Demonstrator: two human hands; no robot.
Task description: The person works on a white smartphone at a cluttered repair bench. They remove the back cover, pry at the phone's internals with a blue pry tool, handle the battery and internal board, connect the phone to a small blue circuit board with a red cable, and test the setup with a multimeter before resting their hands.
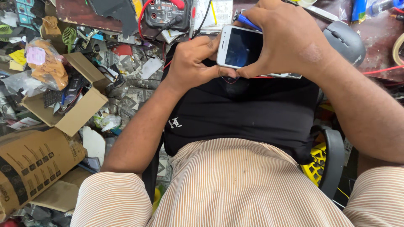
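Both hands grip a white rectangular smartphone with a dark screen (240, 46): the left hand (191, 63) closes its fingers on the near edge, the right hand (286, 40) wraps the far side, a blue-handled tool (247, 22) pinched under its fingers above the cluttered desk (378, 38).

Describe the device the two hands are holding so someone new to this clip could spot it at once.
Start at the black shirt filling the frame's middle, then go up to where the left hand and right hand meet. Between them sits a white smartphone with a dark, unlit screen. It is the only white-framed device there; the multimeter and computer mouse nearby are dark.
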